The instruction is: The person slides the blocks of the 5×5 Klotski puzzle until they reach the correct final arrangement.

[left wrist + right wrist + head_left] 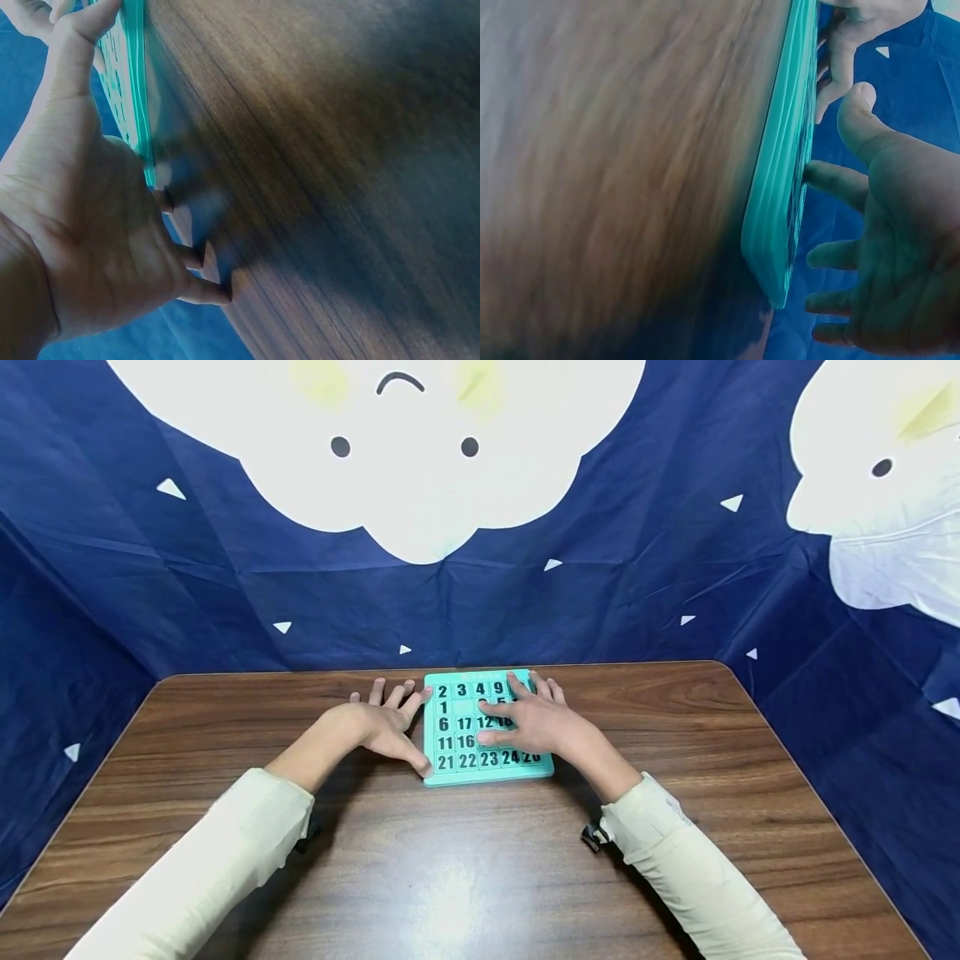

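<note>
A teal sliding number puzzle (467, 774) lies flat near the table's far edge, its black-numbered tiles facing up. A vacant slot shows to the right of the 1 tile (443, 707). My left hand (381, 727) spreads along the puzzle's left side, thumb at the near corner and index finger by the far corner. In the left wrist view, its other fingers reach down to the table. Over the puzzle's right half is my right hand (542, 724), fingers extended. Its index fingertip touches a tile beside the vacant slot, and it hides several numbers. The right wrist view shows the puzzle's thick side (769, 195).
The brown wood-grain table (360, 877) carries a bright glare spot near its front. A dark blue cloth (420, 610) with white clouds and triangles hangs directly behind the table and around its sides. Pale sleeves (225, 843) cover both forearms.
</note>
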`<state>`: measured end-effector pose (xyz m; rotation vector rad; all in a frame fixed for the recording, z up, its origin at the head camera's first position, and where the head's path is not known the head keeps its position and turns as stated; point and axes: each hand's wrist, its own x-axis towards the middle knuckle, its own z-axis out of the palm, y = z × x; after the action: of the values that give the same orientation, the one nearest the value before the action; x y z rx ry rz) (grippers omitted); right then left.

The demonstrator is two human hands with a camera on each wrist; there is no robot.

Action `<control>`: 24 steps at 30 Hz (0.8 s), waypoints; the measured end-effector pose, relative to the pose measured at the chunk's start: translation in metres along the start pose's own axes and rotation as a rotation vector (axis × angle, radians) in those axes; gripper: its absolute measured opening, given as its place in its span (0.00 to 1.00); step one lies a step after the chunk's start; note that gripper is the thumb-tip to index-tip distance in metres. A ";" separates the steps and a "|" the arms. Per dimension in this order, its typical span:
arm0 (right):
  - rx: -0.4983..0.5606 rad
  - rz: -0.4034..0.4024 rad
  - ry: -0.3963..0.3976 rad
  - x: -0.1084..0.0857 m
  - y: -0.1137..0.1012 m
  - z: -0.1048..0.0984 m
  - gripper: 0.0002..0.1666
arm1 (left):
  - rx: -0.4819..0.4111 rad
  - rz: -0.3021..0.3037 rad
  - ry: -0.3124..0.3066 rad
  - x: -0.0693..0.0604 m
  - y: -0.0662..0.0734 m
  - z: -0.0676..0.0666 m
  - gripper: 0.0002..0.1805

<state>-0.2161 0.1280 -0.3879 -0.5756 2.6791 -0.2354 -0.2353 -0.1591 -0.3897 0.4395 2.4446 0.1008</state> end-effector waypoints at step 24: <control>0.034 -0.104 0.034 -0.002 0.019 -0.001 0.45 | 0.013 0.004 -0.006 0.002 -0.001 0.001 0.83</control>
<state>-0.2216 0.1457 -0.3904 -0.7067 2.6753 -0.3215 -0.2365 -0.1592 -0.3915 0.4494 2.4401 0.0856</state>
